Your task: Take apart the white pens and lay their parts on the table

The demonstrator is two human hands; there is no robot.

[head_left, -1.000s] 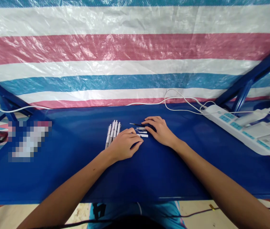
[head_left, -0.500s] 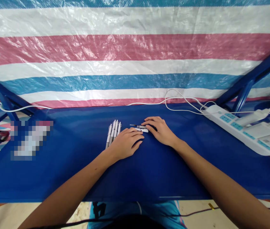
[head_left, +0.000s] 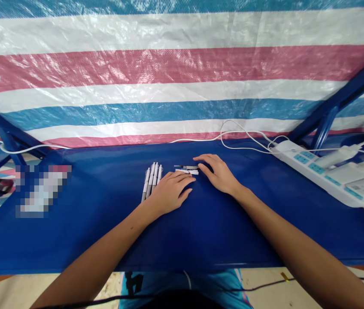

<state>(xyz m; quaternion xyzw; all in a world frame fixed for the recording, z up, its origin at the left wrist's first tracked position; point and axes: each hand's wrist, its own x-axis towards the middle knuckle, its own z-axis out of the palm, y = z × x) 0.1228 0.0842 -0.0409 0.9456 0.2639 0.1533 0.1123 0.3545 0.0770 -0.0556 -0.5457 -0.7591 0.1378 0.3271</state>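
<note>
My left hand [head_left: 171,192] rests palm down with its fingers stretched to the right and its thumb apart. Its fingertips are at a white pen barrel [head_left: 195,172] lying crosswise, partly covered by them. Just beyond that barrel lies a thin pen piece with a dark tip and grey body [head_left: 186,167], which looks like a refill section. My right hand [head_left: 218,172] is open at the right end of these parts, fingers spread and nothing gripped. Several white pens with grey grips [head_left: 151,178] lie side by side left of my left hand, their lower ends partly behind it.
The blue table [head_left: 104,231] runs along a striped plastic sheet [head_left: 182,64]. On the right is a white power strip [head_left: 310,167] with plugged-in adapters and loose white cables [head_left: 243,147]. A blurred-out item [head_left: 42,191] lies at the left. Blue frame bars [head_left: 339,96] rise on both sides.
My right hand has drawn slightly up and back from the pen parts, its fingers opening wider. My left hand has barely moved. The view has shifted slightly.
</note>
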